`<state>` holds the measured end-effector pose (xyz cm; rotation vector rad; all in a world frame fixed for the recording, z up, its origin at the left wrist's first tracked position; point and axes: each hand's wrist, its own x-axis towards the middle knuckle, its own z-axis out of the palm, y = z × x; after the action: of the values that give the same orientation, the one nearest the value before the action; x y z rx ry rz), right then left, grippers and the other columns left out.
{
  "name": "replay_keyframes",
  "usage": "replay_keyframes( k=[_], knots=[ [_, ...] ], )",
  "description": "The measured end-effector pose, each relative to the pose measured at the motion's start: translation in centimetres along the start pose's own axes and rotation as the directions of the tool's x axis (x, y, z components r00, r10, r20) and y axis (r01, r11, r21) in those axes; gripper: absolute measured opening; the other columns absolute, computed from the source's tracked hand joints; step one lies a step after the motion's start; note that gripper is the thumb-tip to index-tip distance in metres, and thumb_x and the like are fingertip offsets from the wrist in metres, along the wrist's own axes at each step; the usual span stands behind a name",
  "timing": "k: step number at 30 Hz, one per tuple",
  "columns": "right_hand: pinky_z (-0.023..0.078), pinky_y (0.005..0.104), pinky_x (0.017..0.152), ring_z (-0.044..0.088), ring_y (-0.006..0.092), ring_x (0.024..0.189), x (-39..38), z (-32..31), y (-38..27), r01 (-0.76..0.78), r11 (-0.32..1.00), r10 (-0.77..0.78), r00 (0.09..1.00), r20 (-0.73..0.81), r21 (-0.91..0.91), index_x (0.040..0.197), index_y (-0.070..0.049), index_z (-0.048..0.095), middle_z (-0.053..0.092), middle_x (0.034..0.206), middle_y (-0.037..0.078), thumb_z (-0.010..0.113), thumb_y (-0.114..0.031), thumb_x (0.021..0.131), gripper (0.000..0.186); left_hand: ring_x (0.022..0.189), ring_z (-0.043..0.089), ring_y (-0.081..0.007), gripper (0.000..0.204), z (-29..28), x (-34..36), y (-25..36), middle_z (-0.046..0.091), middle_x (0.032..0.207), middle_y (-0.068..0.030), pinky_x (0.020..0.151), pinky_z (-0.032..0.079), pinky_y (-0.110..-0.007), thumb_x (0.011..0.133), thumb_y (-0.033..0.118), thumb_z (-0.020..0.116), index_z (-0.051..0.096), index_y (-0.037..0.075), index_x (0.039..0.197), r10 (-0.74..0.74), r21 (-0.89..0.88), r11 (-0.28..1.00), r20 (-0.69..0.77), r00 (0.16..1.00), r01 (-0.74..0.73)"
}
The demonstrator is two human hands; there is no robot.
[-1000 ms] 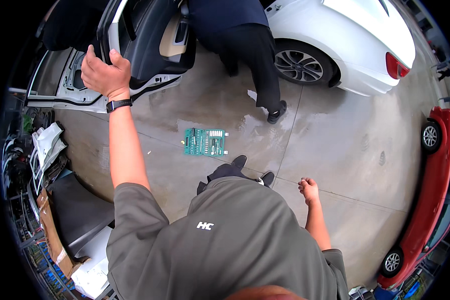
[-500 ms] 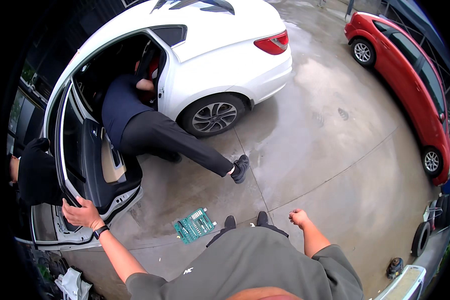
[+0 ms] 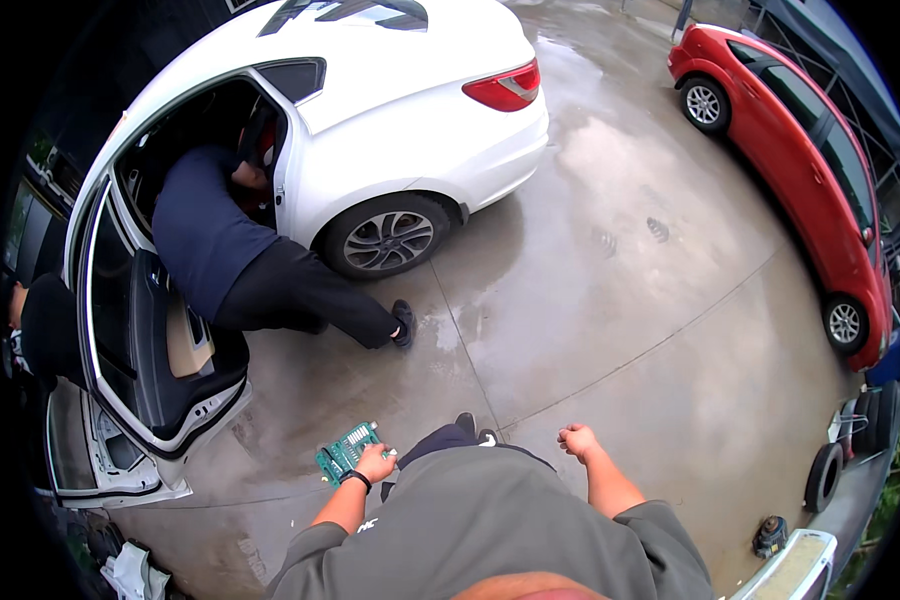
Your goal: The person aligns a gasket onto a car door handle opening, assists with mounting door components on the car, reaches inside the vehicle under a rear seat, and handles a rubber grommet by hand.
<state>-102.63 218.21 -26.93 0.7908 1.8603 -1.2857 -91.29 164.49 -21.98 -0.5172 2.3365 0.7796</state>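
Down low, near and left, on the damp-looking floor [image 3: 570, 260]: an open green tool case [image 3: 340, 453], lying flat, with rows of pale metal sockets [image 3: 358, 436]. Over its right side in view, the left hand [image 3: 376, 462], with part-curled fingers. Touching, or just hanging above? Cannot tell; nor whether gripping anything. Across to the right, well apart from the case, the right hand [image 3: 578, 442], loosely curled, with nothing visible in the grasp; too small to tell how far closed.

Farther left, the open door [image 3: 150, 340] of a white car [image 3: 380, 140], with a co-worker [image 3: 215, 235] leaning inside.

Now, handling! Probably hard, stiff plastic, weighty for such a flat shape with all that metal aboard. Not fragile, by the look, but perhaps slick underneath. Liable to fold in the middle or shed loose pieces if tipped. Best taken from beneath, with a palm under each half, kept level; or by the outer edges once closed. Smooth little sockets, likely slippery: best pinched firmly by the sides.
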Motion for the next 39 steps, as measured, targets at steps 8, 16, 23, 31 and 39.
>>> replay_keyframes(
  k=[8,16,23,31,39],
  knots=[
    [0.052,0.0309,0.069,0.065,0.0139,0.080,0.0,-5.1,-2.1,-0.022,0.997,0.028,0.997,-0.069,0.076,0.118,-0.006,0.067,0.071,0.096,0.004,0.061,-0.020,0.101,0.023,0.121,0.064,-0.0403,0.048,1.3,9.1,-1.0,0.070,0.122,-0.0267,0.104,0.050,-0.045,0.092,0.038,0.058,0.071,-0.001,0.118,-0.143,0.277,0.957,0.188,0.972,0.087],
    [0.047,0.0306,0.060,0.062,0.0134,0.072,6.6,-15.7,-3.6,-0.259,0.966,0.260,0.963,-0.067,0.014,0.114,-0.007,0.067,0.070,0.092,0.003,0.062,-0.020,0.099,0.021,0.115,0.068,-0.0324,0.038,-5.4,16.4,19.7,0.073,0.118,-0.0214,0.102,0.052,-0.040,0.095,0.023,0.057,0.069,-0.001,0.122,0.098,-0.228,0.962,-0.234,0.967,-0.153],
    [0.051,0.0283,0.067,0.063,0.0129,0.078,14.6,-27.1,-17.7,0.104,0.992,-0.101,0.994,0.047,-0.074,0.121,-0.004,0.065,0.072,0.097,0.005,0.060,-0.020,0.102,0.025,0.113,0.067,-0.0342,0.037,4.2,15.9,27.4,0.071,0.117,-0.0229,0.102,0.051,-0.041,0.092,0.024,0.058,0.072,0.002,0.119,-0.174,-0.274,0.953,-0.137,0.975,0.132],
    [0.048,0.0280,0.058,0.059,0.0121,0.070,24.7,-35.6,-25.0,-0.026,0.996,0.026,1.000,-0.009,-0.080,0.116,-0.005,0.063,0.069,0.091,0.005,0.058,-0.017,0.102,0.020,0.123,0.059,-0.0403,0.040,5.6,12.2,36.5,0.063,0.126,-0.0253,0.108,0.048,-0.045,0.089,0.026,0.061,0.069,0.003,0.121,-0.239,-0.254,0.950,-0.212,0.948,0.182],
    [0.051,0.0358,0.055,0.057,0.0176,0.065,28.4,-29.8,-30.8,0.133,0.955,-0.163,0.982,-0.096,-0.266,0.112,0.000,0.060,0.063,0.082,0.008,0.054,-0.012,0.099,0.019,0.112,0.067,-0.0400,0.037,5.2,22.6,35.3,0.072,0.116,-0.0243,0.100,0.052,-0.045,0.088,0.026,0.057,0.072,0.002,0.113,-0.267,-0.242,0.938,-0.051,0.962,0.247]
  ],
)
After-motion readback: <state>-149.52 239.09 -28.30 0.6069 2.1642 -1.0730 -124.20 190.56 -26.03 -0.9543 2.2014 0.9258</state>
